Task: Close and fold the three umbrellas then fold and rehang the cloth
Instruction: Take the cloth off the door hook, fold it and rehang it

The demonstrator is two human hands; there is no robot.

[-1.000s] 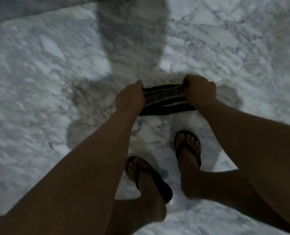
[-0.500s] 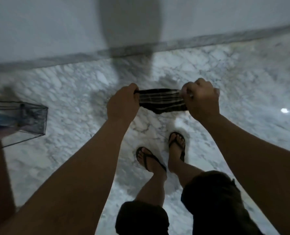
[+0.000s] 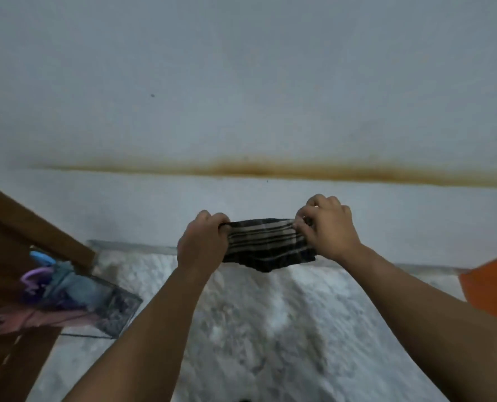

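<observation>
cloth (image 3: 266, 244) stretched between left hand (image 3: 202, 245) and right hand (image 3: 327, 227), wall (image 3: 241, 82) behind, basket (image 3: 108, 309) lower left

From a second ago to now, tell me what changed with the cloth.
The view has tilted up from the marble floor to the wall. Both hands, left and right, still grip the striped cloth stretched between them; nothing let go.
</observation>
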